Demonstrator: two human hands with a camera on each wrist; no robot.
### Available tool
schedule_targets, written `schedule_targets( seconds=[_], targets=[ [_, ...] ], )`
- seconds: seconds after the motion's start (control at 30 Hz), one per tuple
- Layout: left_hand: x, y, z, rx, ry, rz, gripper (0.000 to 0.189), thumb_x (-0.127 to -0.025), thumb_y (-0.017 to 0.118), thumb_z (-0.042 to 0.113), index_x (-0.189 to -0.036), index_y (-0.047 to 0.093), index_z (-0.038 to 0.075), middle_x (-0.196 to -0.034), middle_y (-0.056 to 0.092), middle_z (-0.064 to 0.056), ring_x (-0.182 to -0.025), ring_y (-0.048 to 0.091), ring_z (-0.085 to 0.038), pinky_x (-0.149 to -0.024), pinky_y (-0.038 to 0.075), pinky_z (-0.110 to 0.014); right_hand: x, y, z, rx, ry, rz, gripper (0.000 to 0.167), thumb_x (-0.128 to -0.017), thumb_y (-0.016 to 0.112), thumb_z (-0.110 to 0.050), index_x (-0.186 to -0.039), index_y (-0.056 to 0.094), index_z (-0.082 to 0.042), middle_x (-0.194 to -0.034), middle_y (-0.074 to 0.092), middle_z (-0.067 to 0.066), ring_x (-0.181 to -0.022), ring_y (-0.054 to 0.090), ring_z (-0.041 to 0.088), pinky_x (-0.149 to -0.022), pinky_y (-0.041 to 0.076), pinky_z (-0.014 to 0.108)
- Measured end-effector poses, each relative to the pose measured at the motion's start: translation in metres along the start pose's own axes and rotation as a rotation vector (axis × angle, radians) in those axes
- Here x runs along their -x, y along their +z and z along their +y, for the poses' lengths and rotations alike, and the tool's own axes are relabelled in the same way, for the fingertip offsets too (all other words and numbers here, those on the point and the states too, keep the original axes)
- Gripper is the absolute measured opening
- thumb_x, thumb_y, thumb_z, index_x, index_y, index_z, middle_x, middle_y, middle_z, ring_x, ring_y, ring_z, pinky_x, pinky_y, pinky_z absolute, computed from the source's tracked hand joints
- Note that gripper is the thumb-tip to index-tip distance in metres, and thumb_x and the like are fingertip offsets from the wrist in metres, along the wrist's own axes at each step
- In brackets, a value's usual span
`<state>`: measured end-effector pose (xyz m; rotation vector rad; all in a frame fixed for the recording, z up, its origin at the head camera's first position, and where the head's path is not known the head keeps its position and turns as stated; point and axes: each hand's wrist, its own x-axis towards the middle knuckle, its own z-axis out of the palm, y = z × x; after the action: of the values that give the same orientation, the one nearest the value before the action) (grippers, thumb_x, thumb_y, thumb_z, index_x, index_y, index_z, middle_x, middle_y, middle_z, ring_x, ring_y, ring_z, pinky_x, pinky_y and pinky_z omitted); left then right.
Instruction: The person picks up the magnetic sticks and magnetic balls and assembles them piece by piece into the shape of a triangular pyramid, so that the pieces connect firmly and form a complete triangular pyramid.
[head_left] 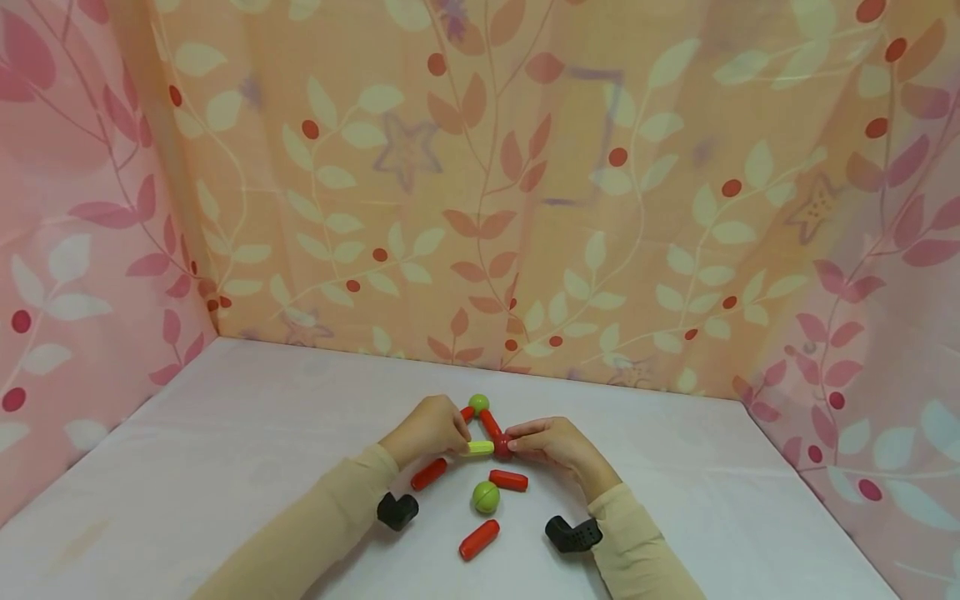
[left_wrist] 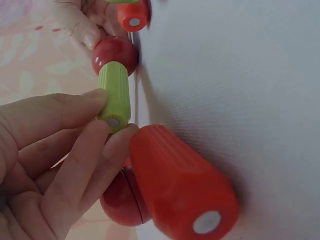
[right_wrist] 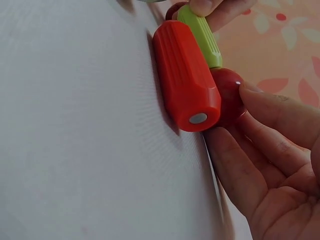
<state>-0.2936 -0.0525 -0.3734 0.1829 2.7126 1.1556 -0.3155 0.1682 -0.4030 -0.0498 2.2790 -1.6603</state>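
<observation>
My left hand [head_left: 435,429] pinches a lime-green magnetic rod [left_wrist: 115,95] between thumb and fingers; one metal-tipped end faces the left wrist camera. The rod's other end touches a red ball [head_left: 502,445], which my right hand [head_left: 562,450] holds by its fingertips. A red magnetic rod [head_left: 491,423] runs from this ball up to a green ball [head_left: 478,404]. Another red rod [head_left: 467,413] slopes from the green ball toward my left hand, its lower end hidden. In the left wrist view, a second red ball [left_wrist: 120,200] sits under my left fingers, partly behind a red rod [left_wrist: 180,180].
Nearer me on the white table [head_left: 262,400] lie loose red rods: one by my left wrist [head_left: 429,474], another right of centre [head_left: 508,480], a third in front [head_left: 479,540]. A green ball [head_left: 486,497] sits among them. Patterned cloth [head_left: 480,183] walls the back and sides.
</observation>
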Motion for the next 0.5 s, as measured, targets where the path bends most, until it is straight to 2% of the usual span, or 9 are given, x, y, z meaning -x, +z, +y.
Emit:
schedule_targets(
  seconds=[0.27,0.5],
  targets=[
    [0.0008,0.0004,0.0010,-0.003,0.015,0.017,0.004,-0.080,0.080,0.005,-0.082,0.077,0.006,-0.089,0.063,-0.005,-0.073,0.058,-0.016,-0.067,0.056,-0.024,0.0008,-0.0007,-0.0007,0.031,-0.014,-0.006,0.031,-0.085,0.077,-0.011,-0.115,0.073,-0.001,-0.117,0.072,0.014,-0.097,0.070,0.016,-0.091,0.058,0.034],
    [0.0022,0.0029,0.0007,-0.034,0.046,0.042,0.005,-0.080,0.079,0.003,-0.082,0.075,0.004,-0.083,0.065,-0.005,-0.072,0.056,-0.017,-0.062,0.054,-0.023,0.0001,0.0017,0.0010,0.057,-0.019,0.001,0.031,-0.084,0.078,-0.010,-0.113,0.074,-0.002,-0.114,0.073,0.012,-0.096,0.069,0.016,-0.089,0.058,0.033]
  ],
)
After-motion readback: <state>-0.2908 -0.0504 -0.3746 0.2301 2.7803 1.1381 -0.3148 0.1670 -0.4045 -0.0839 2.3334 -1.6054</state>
